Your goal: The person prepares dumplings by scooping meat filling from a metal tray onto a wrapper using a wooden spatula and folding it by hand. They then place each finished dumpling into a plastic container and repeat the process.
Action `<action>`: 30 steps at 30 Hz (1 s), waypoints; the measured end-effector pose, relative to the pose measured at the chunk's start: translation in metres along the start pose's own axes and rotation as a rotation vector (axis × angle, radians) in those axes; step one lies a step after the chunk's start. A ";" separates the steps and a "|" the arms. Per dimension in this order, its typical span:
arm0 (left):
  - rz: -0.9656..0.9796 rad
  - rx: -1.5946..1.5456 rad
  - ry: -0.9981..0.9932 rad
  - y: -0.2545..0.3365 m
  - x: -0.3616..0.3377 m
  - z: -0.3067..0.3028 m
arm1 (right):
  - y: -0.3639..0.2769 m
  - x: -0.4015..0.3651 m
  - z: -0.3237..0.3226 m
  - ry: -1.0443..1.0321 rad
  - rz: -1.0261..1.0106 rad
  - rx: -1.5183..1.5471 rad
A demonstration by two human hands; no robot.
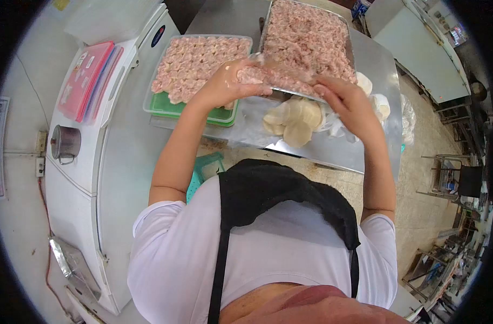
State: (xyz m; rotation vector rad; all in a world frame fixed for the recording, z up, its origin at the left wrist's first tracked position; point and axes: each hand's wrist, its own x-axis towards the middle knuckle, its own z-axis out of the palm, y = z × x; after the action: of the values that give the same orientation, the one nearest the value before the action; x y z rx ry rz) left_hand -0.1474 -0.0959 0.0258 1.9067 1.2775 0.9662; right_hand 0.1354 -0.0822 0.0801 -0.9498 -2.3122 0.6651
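My left hand (pixel 227 83) is curled around a dumpling (pixel 250 75) with pinkish minced meat showing. My right hand (pixel 346 102) is at the near edge of a metal tray (pixel 352 59), its fingers closed together; what they hold is blurred and I cannot make it out. Minced meat (pixel 308 38) fills the tray. Below it, round pale dough wrappers (pixel 297 132) lie in an overlapping pile on plastic sheeting (pixel 252 121). Left of the tray, rows of dumplings (pixel 198 59) cover most of a green-bottomed plastic container (pixel 168 106).
Everything stands on a metal table (pixel 346 154). More wrappers (pixel 380 105) lie at its right side. On the left, a white freezer (pixel 76 170) bears pink plastic lids (pixel 87 81) and a metal mug (pixel 66 143). A turquoise basket (pixel 208 166) is below the table's near edge.
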 end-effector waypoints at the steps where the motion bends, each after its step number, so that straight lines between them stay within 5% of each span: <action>1: -0.005 -0.005 0.025 0.009 -0.007 -0.007 | -0.006 0.001 0.017 -0.001 0.005 0.003; 3: -0.015 -0.013 0.044 0.015 -0.022 -0.020 | -0.015 0.002 0.052 -0.090 0.009 0.033; 6: -0.369 -0.165 -0.091 -0.002 -0.041 -0.041 | -0.020 0.004 0.066 -0.114 0.065 0.012; 9: -0.117 0.162 -0.079 -0.025 -0.064 -0.049 | -0.008 -0.009 0.079 -0.038 0.062 0.037; 15: -0.010 0.488 -0.008 -0.095 -0.088 -0.024 | 0.008 -0.039 0.090 0.074 0.451 0.381; 30: -0.198 0.566 -0.188 -0.083 -0.068 0.007 | 0.019 -0.059 0.072 0.203 0.558 0.547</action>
State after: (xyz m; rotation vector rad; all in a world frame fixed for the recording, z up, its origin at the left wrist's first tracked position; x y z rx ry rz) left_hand -0.1981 -0.1338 -0.0611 2.1600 1.7089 0.3273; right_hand 0.1328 -0.1306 -0.0015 -1.3114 -1.5485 1.2756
